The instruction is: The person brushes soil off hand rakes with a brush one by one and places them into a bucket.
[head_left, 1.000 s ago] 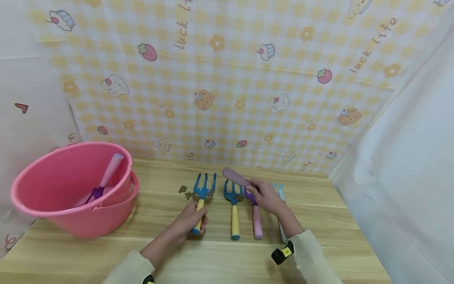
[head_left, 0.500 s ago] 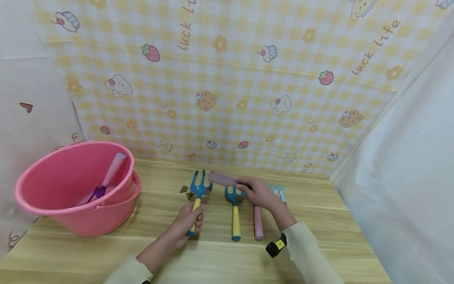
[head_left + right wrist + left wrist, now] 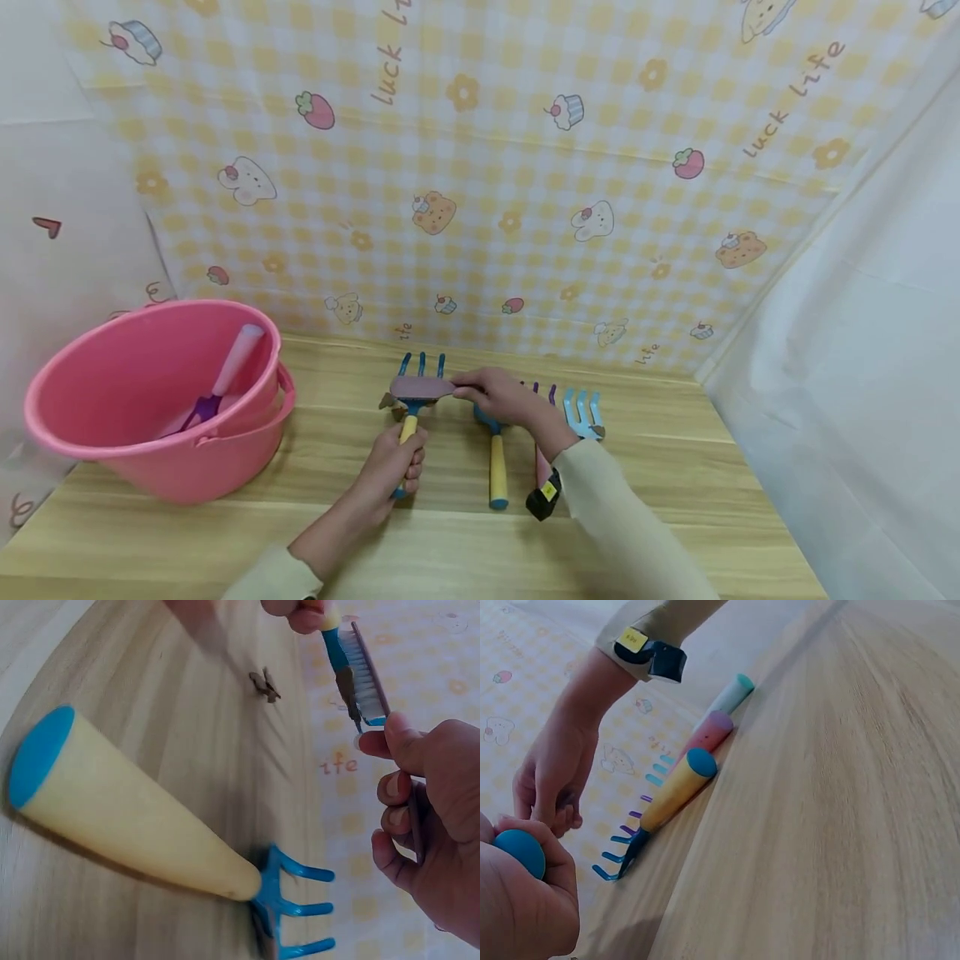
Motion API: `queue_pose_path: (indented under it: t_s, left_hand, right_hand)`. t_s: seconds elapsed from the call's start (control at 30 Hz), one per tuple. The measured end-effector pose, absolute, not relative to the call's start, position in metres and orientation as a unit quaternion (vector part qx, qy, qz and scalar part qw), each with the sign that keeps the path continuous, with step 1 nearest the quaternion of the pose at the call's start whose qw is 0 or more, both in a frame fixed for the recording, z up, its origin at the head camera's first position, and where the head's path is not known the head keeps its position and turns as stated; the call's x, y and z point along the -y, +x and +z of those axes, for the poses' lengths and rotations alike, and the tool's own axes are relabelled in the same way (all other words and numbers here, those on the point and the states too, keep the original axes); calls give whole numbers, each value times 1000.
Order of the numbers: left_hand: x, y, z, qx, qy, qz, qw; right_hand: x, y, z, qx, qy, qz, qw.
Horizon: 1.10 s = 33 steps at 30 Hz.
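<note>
My left hand (image 3: 392, 467) grips the yellow handle of a small garden fork (image 3: 408, 427) with blue prongs, tilted up off the table in the head view. My right hand (image 3: 498, 396) holds a mauve brush (image 3: 420, 387) by its handle. In the right wrist view the brush's white bristles (image 3: 364, 679) lie against the fork's head, where a brown patch (image 3: 346, 684) shows. A second yellow-handled fork (image 3: 497, 471) lies under my right hand, its head partly hidden. Brown flakes (image 3: 265, 685) rest on the table below the held fork.
A pink bucket (image 3: 240, 458) stands at the left with a purple tool with a pink handle (image 3: 236, 358) inside. Right of the second fork lie a purple-pronged fork with a pink handle (image 3: 711, 731) and a light blue fork (image 3: 581, 417). A patterned cloth (image 3: 480, 208) hangs behind.
My right hand has carried the brush leftward, from above the purple fork onto the head of the held fork. The left hand has shifted slightly left with its fork.
</note>
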State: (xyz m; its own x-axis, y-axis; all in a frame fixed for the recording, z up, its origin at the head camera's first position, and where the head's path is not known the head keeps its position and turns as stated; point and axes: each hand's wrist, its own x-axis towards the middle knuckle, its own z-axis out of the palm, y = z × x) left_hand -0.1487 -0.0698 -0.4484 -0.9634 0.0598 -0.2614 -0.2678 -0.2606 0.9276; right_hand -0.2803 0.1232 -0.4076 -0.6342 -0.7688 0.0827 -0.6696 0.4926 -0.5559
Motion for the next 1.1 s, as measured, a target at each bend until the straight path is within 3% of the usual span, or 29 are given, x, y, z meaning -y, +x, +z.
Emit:
queue_pose_path:
  t_s: [0.13, 0.53, 0.67, 0.93, 1.1]
  left_hand:
    - [69, -149, -444, -605, -90, 785, 98]
    - [67, -149, -440, -597, -90, 791, 99]
    - [67, -150, -440, -596, -96, 791, 99]
    - [73, -153, -438, -607, -99, 783, 98]
    - [74, -151, -437, -614, -101, 777, 99]
  right_hand:
    - [-113, -283, -415, -855, -432, -280, 71]
    - [-101, -282, -425, -871, -424, -245, -50]
    - [-105, -278, -419, -871, -404, -278, -34]
    - [-115, -274, -405, -857, -413, -301, 62]
    - [-111, -279, -418, -858, -437, -266, 43]
